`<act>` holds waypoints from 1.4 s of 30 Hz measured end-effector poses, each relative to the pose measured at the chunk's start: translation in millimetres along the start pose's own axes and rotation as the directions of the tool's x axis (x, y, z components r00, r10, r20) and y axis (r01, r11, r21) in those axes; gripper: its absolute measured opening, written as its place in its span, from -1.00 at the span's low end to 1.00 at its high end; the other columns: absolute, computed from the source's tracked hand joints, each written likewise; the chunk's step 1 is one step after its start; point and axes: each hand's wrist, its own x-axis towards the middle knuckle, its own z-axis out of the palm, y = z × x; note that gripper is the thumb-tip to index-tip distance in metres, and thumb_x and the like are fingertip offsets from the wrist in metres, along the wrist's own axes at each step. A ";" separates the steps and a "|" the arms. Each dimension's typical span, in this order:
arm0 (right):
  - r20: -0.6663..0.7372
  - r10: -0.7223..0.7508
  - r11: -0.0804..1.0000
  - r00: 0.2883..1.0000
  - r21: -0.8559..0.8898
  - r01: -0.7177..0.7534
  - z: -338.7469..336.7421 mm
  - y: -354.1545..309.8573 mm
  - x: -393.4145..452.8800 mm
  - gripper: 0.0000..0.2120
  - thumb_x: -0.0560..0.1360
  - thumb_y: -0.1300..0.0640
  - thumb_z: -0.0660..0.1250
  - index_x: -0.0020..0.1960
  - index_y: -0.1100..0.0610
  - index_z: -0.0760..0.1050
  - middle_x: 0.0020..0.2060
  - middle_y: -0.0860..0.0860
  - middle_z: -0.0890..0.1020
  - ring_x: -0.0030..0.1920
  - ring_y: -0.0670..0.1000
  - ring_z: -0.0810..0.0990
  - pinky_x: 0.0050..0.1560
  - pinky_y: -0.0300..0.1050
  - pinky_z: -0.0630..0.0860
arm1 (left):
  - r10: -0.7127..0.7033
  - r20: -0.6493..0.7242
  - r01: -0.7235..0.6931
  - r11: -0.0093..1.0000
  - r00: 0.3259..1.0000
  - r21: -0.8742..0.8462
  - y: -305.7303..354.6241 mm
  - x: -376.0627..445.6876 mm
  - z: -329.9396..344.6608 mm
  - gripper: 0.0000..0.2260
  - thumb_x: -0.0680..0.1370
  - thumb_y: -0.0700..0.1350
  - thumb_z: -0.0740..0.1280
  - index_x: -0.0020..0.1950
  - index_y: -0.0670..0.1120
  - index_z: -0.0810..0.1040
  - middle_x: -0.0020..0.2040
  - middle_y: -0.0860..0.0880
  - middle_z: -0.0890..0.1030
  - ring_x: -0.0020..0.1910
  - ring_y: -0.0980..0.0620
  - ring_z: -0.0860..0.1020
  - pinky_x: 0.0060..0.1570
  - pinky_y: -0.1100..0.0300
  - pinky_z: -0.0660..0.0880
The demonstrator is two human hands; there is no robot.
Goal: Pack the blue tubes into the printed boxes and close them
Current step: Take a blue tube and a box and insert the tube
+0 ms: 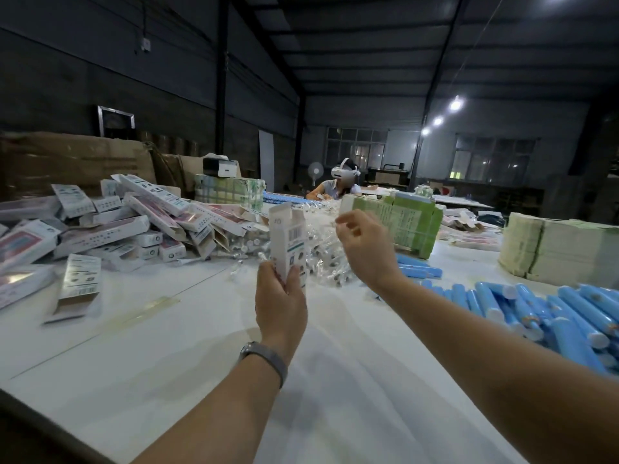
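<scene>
Left hand (280,296): raised above the counter (187,349), forearm reaching up from the lower edge, a grey band (266,358) at the wrist. Its fingers (294,279) and thumb are curled round the lower end of a printed box (289,242), held upright with its top flaps standing open. A barcode shows on the box's side; the other print is too small to read.

Right hand (363,244): lifted just right of the box, apart from it, palm turned away, fingers loosely bent and holding nothing.

Blue tubes (552,313): heaped on the counter at the right, white caps showing.

More printed boxes (134,226): piled at the left.

Clear wrappers (321,249): strewn behind the hands.

Green-printed bundles (398,222): stacked beyond; lettering illegible.
</scene>
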 end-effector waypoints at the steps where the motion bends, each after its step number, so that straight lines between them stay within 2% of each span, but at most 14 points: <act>1: 0.088 0.051 0.997 0.995 -0.059 -0.046 11.1 6.1 0.9 -0.80 0.57 0.17 0.27 0.16 0.05 0.56 0.01 -0.02 0.54 0.08 0.05 0.56 0.11 -0.01 0.51 | -0.022 -0.042 0.022 1.000 0.999 -0.011 -1.9 3.7 -1.2 -0.87 0.65 -0.04 0.30 0.06 -0.06 0.39 0.00 -0.05 0.55 -0.03 -0.14 0.55 -0.11 0.02 0.49; 3: 0.339 0.096 0.961 0.936 -0.276 0.002 37.2 19.7 -2.8 -0.60 0.51 0.26 0.23 0.32 0.01 0.49 0.18 0.04 0.53 0.24 0.12 0.47 0.23 0.03 0.45 | -0.064 -0.095 0.063 0.998 0.993 -0.017 -6.0 8.3 -2.0 -0.82 0.64 -0.05 0.29 0.11 -0.15 0.42 0.07 -0.13 0.54 0.02 -0.17 0.54 -0.02 0.00 0.50; 6: 0.597 0.034 0.828 0.802 -0.466 0.312 77.5 32.7 -4.2 -0.53 0.51 0.26 0.22 0.39 0.00 0.40 0.28 0.01 0.46 0.30 0.17 0.36 0.17 0.03 0.43 | -0.037 -0.123 0.038 0.999 0.992 0.003 -8.2 7.0 -0.3 -0.83 0.62 -0.12 0.34 0.10 -0.20 0.44 0.05 -0.11 0.50 0.06 -0.18 0.52 -0.01 0.15 0.36; 8: 0.654 -0.041 0.754 0.756 -0.476 0.452 101.9 30.9 4.9 -0.62 0.58 0.11 0.23 0.38 -0.02 0.40 0.27 -0.02 0.48 0.26 0.16 0.37 0.03 0.00 0.43 | -0.032 -0.113 0.033 0.999 0.993 0.010 -6.7 7.6 0.3 -0.82 0.62 -0.11 0.34 0.13 -0.17 0.44 0.07 -0.08 0.48 0.09 -0.13 0.51 0.04 0.17 0.37; 10: 0.713 -0.023 0.706 0.701 -0.485 0.516 121.6 26.3 15.1 -0.62 0.59 0.02 0.22 0.41 -0.03 0.36 0.28 -0.03 0.50 0.27 0.14 0.37 0.08 0.03 0.44 | -0.073 -0.124 0.070 0.997 0.990 -0.034 -6.2 11.1 -1.8 -0.83 0.63 -0.09 0.32 0.15 -0.14 0.43 0.12 -0.07 0.50 0.12 -0.10 0.51 0.09 0.14 0.42; 15: 0.732 0.034 0.631 0.681 -0.544 0.553 142.5 27.1 25.6 -0.78 0.56 0.10 0.27 0.18 0.10 0.52 0.05 0.03 0.62 0.07 0.09 0.58 0.01 0.02 0.58 | -0.198 -0.167 0.161 0.964 0.966 -0.212 -6.7 17.2 -8.4 -0.86 0.66 -0.06 0.26 0.13 -0.09 0.38 0.14 -0.09 0.54 0.13 -0.11 0.55 0.17 -0.06 0.52; 18: 0.738 -0.017 0.637 0.674 -0.512 0.577 137.5 33.8 26.2 -0.79 0.53 0.15 0.33 0.16 0.13 0.53 0.02 0.04 0.63 0.02 0.09 0.62 0.00 0.02 0.62 | -0.177 -0.138 0.141 0.961 0.974 -0.238 -6.9 16.6 -5.9 -0.89 0.67 -0.06 0.24 0.12 -0.05 0.36 0.16 -0.05 0.54 0.17 -0.09 0.55 0.18 0.01 0.52; 22: 0.609 -0.106 0.760 0.786 -0.460 0.459 116.3 42.8 21.8 -0.90 0.57 0.22 0.25 0.00 0.17 0.54 -0.01 0.06 0.63 0.02 0.11 0.62 -0.06 -0.10 0.53 | -0.042 -0.083 0.028 0.986 0.996 -0.163 -6.9 13.6 -3.8 -0.86 0.66 -0.08 0.25 -0.06 0.04 0.32 0.03 -0.01 0.55 0.06 -0.06 0.56 -0.07 0.31 0.48; 24: 0.426 -0.092 0.898 0.900 -0.355 0.260 94.1 40.4 22.0 -0.87 0.59 0.25 0.23 -0.02 0.18 0.56 -0.05 0.07 0.63 -0.03 0.10 0.61 -0.09 -0.12 0.47 | -0.002 -0.063 -0.006 0.992 0.998 -0.128 -5.4 11.0 -3.3 -0.82 0.66 -0.10 0.27 -0.09 0.00 0.31 0.01 -0.07 0.56 -0.05 -0.04 0.55 -0.23 0.46 0.43; 27: 0.124 -0.042 0.997 0.991 -0.059 0.050 49.2 20.9 27.1 -0.88 0.59 0.22 0.32 0.07 0.20 0.61 -0.11 0.00 0.64 -0.15 -0.02 0.58 -0.14 -0.25 0.49 | 0.041 -0.009 -0.041 0.996 0.999 -0.081 -6.3 7.3 -4.0 -0.77 0.65 -0.09 0.28 -0.13 0.03 0.27 -0.06 -0.03 0.55 -0.14 0.11 0.54 -0.28 0.40 0.41; 30: -0.077 -0.004 0.972 0.997 0.234 0.022 -0.7 -4.8 25.6 -0.92 0.56 0.21 0.38 -0.03 0.04 0.59 -0.22 -0.11 0.64 -0.25 -0.16 0.60 -0.13 -0.23 0.60 | 0.084 0.047 -0.082 0.995 0.995 -0.048 -8.2 3.0 -2.0 -0.72 0.65 -0.10 0.30 -0.15 0.09 0.23 -0.09 0.07 0.51 -0.14 0.19 0.51 -0.22 0.16 0.48; 34: -0.228 0.013 0.877 0.974 0.471 0.099 -42.8 -34.6 15.5 -0.83 0.55 0.23 0.39 -0.10 -0.04 0.57 -0.22 -0.08 0.67 -0.29 -0.20 0.59 -0.29 -0.29 0.54 | 0.123 0.087 -0.125 0.992 0.989 0.011 -8.7 -1.3 0.1 -0.71 0.63 -0.10 0.33 -0.16 0.10 0.26 -0.13 -0.06 0.54 -0.19 0.01 0.55 -0.25 0.04 0.47; 38: -0.236 -0.060 0.879 0.970 0.448 0.163 -50.9 -48.6 5.8 -0.80 0.54 0.26 0.40 -0.10 -0.05 0.57 -0.20 -0.07 0.66 -0.23 -0.11 0.61 -0.30 -0.24 0.57 | 0.103 0.180 -0.109 0.994 0.978 0.021 -6.0 -7.3 0.1 -0.79 0.63 -0.10 0.33 -0.10 0.02 0.31 -0.03 -0.14 0.59 -0.06 -0.18 0.59 -0.08 -0.22 0.56; 42: -0.253 -0.053 0.899 0.966 0.409 0.156 -43.9 -46.0 8.8 -0.90 0.53 0.24 0.42 -0.07 0.06 0.61 -0.19 -0.07 0.66 -0.17 -0.04 0.65 -0.23 0.00 0.66 | 0.126 0.231 -0.134 0.991 0.965 0.021 -1.9 -11.3 1.9 -0.81 0.62 -0.11 0.34 -0.06 -0.12 0.35 -0.05 -0.20 0.60 -0.09 -0.22 0.60 -0.10 -0.25 0.57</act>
